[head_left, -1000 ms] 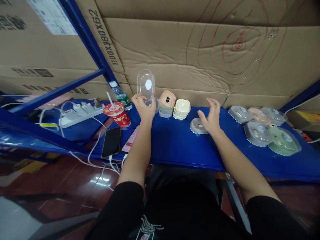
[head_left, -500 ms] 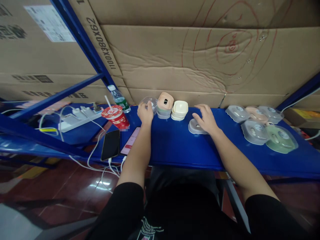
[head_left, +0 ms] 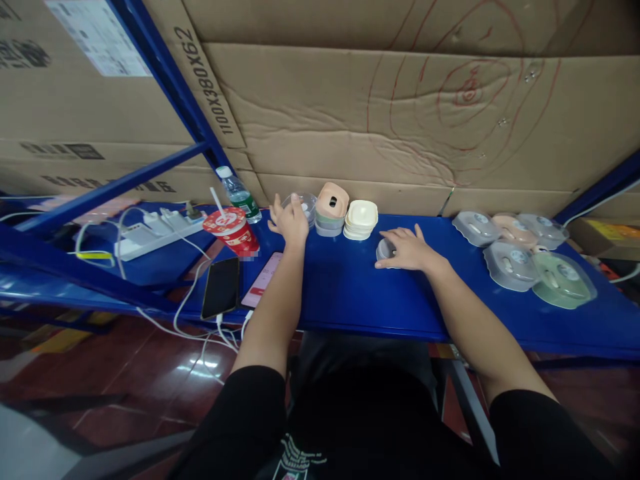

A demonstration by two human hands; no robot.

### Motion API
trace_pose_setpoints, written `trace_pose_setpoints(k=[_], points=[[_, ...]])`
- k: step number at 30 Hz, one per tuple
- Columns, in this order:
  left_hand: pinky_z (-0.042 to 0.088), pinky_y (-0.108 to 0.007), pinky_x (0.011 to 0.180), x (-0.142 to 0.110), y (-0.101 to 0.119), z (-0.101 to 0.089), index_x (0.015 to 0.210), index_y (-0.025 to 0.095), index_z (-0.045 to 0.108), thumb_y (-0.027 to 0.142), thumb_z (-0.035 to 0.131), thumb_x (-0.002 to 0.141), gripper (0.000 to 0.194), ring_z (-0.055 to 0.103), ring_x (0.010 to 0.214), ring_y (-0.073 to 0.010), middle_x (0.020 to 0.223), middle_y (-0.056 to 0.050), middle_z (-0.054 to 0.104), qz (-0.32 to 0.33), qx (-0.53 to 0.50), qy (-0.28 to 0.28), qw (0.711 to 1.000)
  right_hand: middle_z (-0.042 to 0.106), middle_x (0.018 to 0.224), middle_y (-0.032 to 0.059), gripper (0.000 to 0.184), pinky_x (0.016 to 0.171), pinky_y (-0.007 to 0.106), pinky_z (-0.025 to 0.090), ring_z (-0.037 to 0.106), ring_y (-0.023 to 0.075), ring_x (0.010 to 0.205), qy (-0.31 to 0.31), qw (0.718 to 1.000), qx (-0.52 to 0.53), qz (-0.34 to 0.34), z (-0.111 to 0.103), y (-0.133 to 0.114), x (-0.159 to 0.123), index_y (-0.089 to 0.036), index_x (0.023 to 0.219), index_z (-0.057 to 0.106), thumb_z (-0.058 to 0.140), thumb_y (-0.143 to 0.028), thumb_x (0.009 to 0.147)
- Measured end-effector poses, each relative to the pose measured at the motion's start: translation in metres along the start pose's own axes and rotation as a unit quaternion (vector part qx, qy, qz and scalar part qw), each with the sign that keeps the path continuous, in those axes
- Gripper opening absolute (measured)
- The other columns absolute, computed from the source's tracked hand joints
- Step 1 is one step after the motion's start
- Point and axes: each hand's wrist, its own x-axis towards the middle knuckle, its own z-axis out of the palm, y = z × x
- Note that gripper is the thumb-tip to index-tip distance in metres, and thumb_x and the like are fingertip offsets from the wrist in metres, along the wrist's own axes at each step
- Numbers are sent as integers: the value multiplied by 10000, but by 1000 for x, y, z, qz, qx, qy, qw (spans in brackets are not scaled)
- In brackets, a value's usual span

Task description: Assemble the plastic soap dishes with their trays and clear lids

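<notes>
My left hand (head_left: pixel 290 221) is at the stack of clear plastic lids (head_left: pixel 307 202), fingers apart, with nothing visibly gripped. Whether its fingertips touch the lids I cannot tell. Over a small grey lid-like piece (head_left: pixel 384 249) on the blue table, my right hand (head_left: pixel 409 249) is spread, thumb at the near side and fingers at the far side. The hand hides most of that piece; no firm grip shows. Between my hands stand a stack topped by a peach lid with a dark slot (head_left: pixel 333 200) and a stack of cream square pieces (head_left: pixel 362 215).
Lidded containers in grey, peach and green (head_left: pixel 564 279) sit at the right. On the left are a red drink cup (head_left: pixel 234 233), a water bottle (head_left: pixel 243 197), two phones (head_left: pixel 221 288), cables and a power strip (head_left: pixel 155 237). Cardboard (head_left: pixel 320 120) backs the blue table (head_left: pixel 360 293).
My right hand has turned and come down over the grey piece, thumb now at its near side. My left hand's fingers have spread and shifted slightly at the clear lids.
</notes>
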Motion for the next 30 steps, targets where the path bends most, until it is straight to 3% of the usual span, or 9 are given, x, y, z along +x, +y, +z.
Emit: trace_pose_setpoints(k=[3,6,8,10,13,16,20,26,30], points=[[209,-664,1302,-10,7,-1,1199,259,807,482,434,1100,446,306,1626,-391,1691,-121,477,38,7,40,998,580,1586,228,1185,1224,814,243,494,526,1480,-22,999,-18,21,-3,8,-1,-232,1621,519,825,-844,654],[286,-589,1286,-27,17,0,1229,228,778,466,504,1071,396,409,1557,-360,1604,-146,559,160,-19,11,987,632,1494,247,1169,1127,699,450,600,507,1361,-3,1000,-6,19,-4,7,1,-191,1607,532,838,-815,667],[368,-539,1241,-43,25,2,1210,204,767,475,511,1062,401,544,1429,-329,1456,-158,666,263,-65,-64,960,633,1472,246,1147,1098,652,495,612,487,1345,62,997,32,17,-5,2,2,-180,1613,511,806,-823,710],[464,-492,1148,-61,34,3,1167,196,757,498,493,1064,414,659,1245,-295,1255,-140,753,353,-114,-178,912,605,1505,231,1118,1125,642,488,589,465,1384,145,986,85,14,-5,-4,2,-200,1644,451,779,-803,762],[548,-438,978,-88,45,7,1074,203,742,549,472,1067,439,709,1039,-263,1069,-106,771,409,-174,-341,828,555,1564,216,1079,1156,654,469,549,447,1439,220,964,149,-13,-5,-9,3,-243,1682,359,739,-772,822],[556,-369,786,-104,52,14,923,200,686,622,458,1062,500,688,828,-211,877,-63,724,314,-263,-408,816,547,1560,226,1137,1158,665,465,542,455,1440,225,959,160,-54,-3,-6,4,-232,1690,322,718,-824,804],[451,-279,577,-103,52,24,798,205,594,763,670,896,571,550,571,-123,656,20,598,160,-347,-475,793,539,1560,224,1210,1169,658,461,539,458,1428,222,963,135,-69,-2,-1,5,-240,1685,337,741,-877,739],[460,-272,597,-93,52,24,773,209,551,805,750,815,630,547,575,-104,650,20,599,96,-390,-550,732,599,1495,192,1165,1150,646,473,581,439,1372,248,948,185,-71,-2,0,8,-268,1621,445,776,-879,686],[444,-265,591,-87,50,20,770,209,564,814,745,812,633,543,557,-99,633,25,596,68,-400,-539,738,536,1562,215,1078,1117,617,495,573,416,1394,302,929,206,-51,-2,22,14,-249,1684,293,467,-937,873]])
